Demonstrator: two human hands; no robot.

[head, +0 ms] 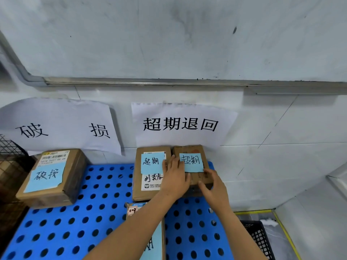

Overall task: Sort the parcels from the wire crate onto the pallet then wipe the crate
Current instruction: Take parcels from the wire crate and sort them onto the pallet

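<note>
A blue perforated pallet (97, 212) lies against the wall. At its back right stands a small cardboard parcel (193, 151) with a blue note. My left hand (175, 178) grips its left side and my right hand (212, 186) grips its front right corner. Touching it on the left is a second brown parcel (148, 177) with a blue note. A larger parcel (54, 177) with a blue note sits at the pallet's back left. Another parcel (155, 241) lies nearer me, partly hidden under my left forearm. The wire crate (9, 149) shows at the far left edge.
Two white paper signs hang on the wall, one (62, 126) over the left parcel and one (180, 124) over the right pair. A metal rail (169, 82) runs along the wall. A black mesh basket (261, 239) stands on the floor, right of the pallet.
</note>
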